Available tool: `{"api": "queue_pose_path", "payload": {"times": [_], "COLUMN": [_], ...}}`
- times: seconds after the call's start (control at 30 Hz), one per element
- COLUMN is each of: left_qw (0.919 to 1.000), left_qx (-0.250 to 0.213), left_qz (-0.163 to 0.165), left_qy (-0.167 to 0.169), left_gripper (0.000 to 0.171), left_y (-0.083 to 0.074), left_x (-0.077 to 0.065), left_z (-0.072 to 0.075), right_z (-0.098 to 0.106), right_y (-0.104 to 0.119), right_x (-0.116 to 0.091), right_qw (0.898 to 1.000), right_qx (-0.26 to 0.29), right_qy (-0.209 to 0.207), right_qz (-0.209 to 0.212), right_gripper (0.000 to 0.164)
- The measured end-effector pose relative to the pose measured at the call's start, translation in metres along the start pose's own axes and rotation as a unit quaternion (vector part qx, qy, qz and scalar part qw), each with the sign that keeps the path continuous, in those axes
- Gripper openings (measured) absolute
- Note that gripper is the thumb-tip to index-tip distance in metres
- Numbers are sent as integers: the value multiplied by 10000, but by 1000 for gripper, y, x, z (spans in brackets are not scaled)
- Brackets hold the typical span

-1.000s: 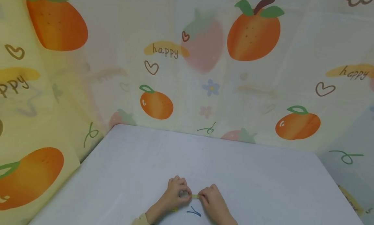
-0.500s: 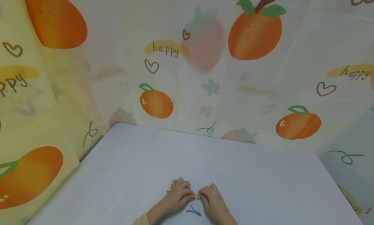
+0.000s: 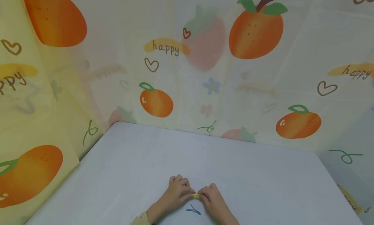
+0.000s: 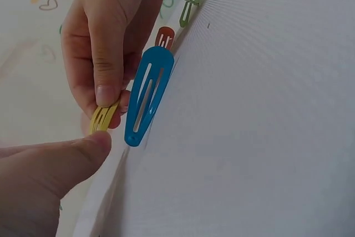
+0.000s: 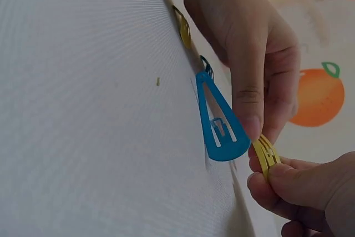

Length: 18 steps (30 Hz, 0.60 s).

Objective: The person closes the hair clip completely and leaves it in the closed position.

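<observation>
A small yellow snap hair clip [image 3: 196, 195] is held between my two hands, just above the white table. My left hand [image 3: 177, 192] pinches one end and my right hand [image 3: 214, 199] pinches the other. In the right wrist view the yellow clip [image 5: 267, 156] looks bowed, its slots showing between the fingertips. Part of it is hidden under thumbs and fingers. A blue snap hair clip [image 3: 193, 210] lies on the table nearer to me, between the wrists; the left wrist view shows this blue clip [image 4: 150, 95] with its inner tongue and slots.
In the left wrist view, an orange-red clip [image 4: 165, 37] and a green clip [image 4: 189, 6] lie beyond the blue one. The right wrist view shows another yellow clip [image 5: 183, 29] and a dark blue clip [image 5: 207, 66]. Fruit-printed curtains [image 3: 187, 88] stand behind the white table [image 3: 146, 153].
The left hand has shifted slightly right and its fingers have closed in on the yellow hair clip, narrowing the gap between the hands. The right hand has barely moved.
</observation>
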State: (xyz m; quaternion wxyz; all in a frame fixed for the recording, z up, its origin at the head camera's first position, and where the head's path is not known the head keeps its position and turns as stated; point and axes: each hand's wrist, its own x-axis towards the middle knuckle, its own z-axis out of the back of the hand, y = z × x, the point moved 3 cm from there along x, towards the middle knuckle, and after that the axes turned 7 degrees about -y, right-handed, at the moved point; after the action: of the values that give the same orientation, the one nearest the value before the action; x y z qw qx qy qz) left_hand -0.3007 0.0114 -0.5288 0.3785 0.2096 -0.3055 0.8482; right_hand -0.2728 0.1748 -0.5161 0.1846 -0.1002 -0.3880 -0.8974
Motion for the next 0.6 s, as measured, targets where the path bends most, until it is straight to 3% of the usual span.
{"api": "queue_pose_path", "payload": {"times": [0.23,0.43,0.6], "left_qw": [9917,9891,9895], "left_qx": [997,995,963], "left_qz": [-726,-947,-941], "left_qy": [-376,-527,-533], "left_gripper": [14,11,10], "left_y": [-3,-5,-5], "left_x": [1,1,0], "left_z": [4,4,3], "right_z": [-1,-1,-1], "right_y": [1,2,2], "right_x": [0,1,0], "right_qw": [9987,9992,9990], "right_qx": [317,195,-324], "right_qy": [128,12,-283], "right_qz": [-373,-341,67], "right_gripper": [9,12,11]}}
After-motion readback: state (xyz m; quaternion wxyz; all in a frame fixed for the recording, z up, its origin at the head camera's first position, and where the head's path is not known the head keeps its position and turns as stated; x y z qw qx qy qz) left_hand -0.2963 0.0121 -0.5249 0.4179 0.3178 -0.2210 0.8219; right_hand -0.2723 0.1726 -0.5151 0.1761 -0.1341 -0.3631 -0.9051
